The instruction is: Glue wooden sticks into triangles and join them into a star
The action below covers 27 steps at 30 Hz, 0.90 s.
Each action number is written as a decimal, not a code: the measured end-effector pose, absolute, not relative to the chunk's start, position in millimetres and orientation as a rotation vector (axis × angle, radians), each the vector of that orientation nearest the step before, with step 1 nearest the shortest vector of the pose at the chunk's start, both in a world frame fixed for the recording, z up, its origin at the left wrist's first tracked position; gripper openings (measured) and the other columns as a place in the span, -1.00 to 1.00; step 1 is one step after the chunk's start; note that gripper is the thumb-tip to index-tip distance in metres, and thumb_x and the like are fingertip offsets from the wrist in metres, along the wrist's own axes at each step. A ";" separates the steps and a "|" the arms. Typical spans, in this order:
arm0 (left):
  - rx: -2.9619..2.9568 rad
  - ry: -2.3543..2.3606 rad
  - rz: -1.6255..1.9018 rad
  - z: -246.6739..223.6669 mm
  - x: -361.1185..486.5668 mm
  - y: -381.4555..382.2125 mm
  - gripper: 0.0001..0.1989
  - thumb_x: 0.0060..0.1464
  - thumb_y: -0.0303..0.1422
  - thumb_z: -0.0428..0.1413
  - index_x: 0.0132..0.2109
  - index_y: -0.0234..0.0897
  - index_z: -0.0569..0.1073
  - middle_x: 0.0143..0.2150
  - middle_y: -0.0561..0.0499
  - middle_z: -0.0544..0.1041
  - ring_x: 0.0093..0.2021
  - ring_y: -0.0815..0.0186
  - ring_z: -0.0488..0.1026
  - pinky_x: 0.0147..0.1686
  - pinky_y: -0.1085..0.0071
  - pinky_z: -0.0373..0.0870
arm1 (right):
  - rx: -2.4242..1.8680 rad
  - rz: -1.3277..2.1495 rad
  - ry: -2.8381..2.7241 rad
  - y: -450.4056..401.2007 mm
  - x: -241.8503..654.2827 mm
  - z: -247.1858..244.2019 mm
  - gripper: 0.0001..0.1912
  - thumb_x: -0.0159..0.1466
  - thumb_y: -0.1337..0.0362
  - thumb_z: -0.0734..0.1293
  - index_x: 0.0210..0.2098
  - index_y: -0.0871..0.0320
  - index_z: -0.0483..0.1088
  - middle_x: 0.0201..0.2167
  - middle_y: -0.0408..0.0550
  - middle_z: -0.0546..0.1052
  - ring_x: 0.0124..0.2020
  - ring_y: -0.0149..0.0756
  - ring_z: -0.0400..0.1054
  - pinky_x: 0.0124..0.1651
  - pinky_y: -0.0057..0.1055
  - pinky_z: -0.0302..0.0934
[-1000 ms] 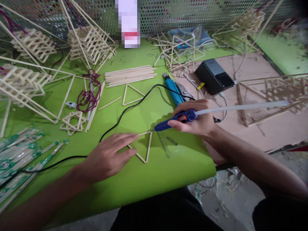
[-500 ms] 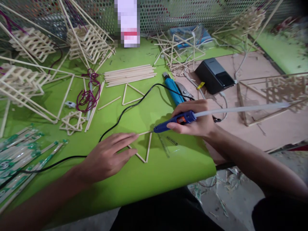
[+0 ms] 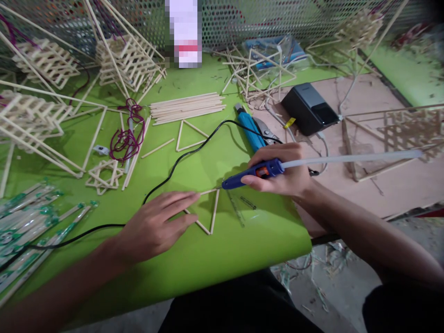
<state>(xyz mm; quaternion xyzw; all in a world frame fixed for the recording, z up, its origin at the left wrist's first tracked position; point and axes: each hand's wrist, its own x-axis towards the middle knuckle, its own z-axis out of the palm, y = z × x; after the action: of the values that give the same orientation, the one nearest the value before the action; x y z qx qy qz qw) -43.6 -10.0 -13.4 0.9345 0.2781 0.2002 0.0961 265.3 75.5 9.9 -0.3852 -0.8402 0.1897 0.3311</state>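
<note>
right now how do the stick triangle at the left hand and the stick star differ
The triangle is a plain outline; the star has crossing sides. The left hand covers part of the triangle, while the star lies untouched. Both are pale and lie on the green tabletop.

A perforated panel backs the green-topped table, and below lies a littered grey floor.

Two hands; one glue gun; two stick triangles; perhaps five lattice structures.
</note>
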 end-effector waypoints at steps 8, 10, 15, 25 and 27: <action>2.751 0.832 0.606 -13.3 -42.7 -10.5 -0.83 0.24 -0.52 0.12 -0.06 -0.36 0.57 0.18 -0.25 0.49 0.19 0.08 0.44 0.11 0.09 0.50 | -0.942 0.481 -2.211 76.6 267.1 13.1 -0.65 0.12 -0.04 0.48 -0.54 0.09 0.45 -0.63 -0.15 0.52 -0.62 -0.38 0.37 -0.54 -0.42 0.23; 2.746 0.833 0.605 -13.4 -42.7 -10.3 -0.82 0.24 -0.52 0.12 -0.06 -0.36 0.57 0.18 -0.25 0.49 0.19 0.08 0.44 0.11 0.08 0.51 | -0.918 0.507 -2.201 76.1 266.8 12.5 -0.65 0.09 -0.03 0.50 -0.54 0.10 0.45 -0.63 -0.15 0.52 -0.61 -0.39 0.38 -0.53 -0.42 0.23; 2.762 0.824 0.603 -12.6 -43.0 -9.7 -0.82 0.24 -0.51 0.12 -0.06 -0.34 0.57 0.19 -0.23 0.48 0.21 0.09 0.42 0.13 0.10 0.49 | -0.982 0.535 -2.197 74.0 264.9 9.7 -0.63 0.10 -0.11 0.48 -0.52 0.05 0.47 -0.60 -0.14 0.53 -0.58 -0.34 0.40 -0.47 -0.35 0.27; 2.773 0.829 0.591 -12.2 -43.0 -10.0 -0.82 0.25 -0.52 0.11 -0.07 -0.35 0.57 0.19 -0.23 0.49 0.19 0.09 0.44 0.12 0.11 0.50 | -0.943 0.589 -2.293 79.3 273.8 19.7 -0.65 0.14 -0.10 0.46 -0.49 0.04 0.47 -0.58 -0.13 0.55 -0.57 -0.34 0.41 -0.49 -0.34 0.28; 2.783 0.831 0.588 -11.7 -43.2 -9.9 -0.82 0.25 -0.53 0.11 -0.07 -0.35 0.58 0.17 -0.22 0.50 0.18 0.10 0.44 0.12 0.13 0.50 | -0.929 0.672 -2.308 79.2 273.1 21.1 -0.65 0.15 -0.11 0.45 -0.47 0.03 0.48 -0.55 -0.12 0.56 -0.55 -0.32 0.43 -0.47 -0.33 0.31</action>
<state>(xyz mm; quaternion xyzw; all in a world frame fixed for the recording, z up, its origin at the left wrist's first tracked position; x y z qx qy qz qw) -43.2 -9.9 -11.7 0.9354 0.2793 0.1976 0.0890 273.1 79.2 21.1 -0.3462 -0.8601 0.2503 0.2786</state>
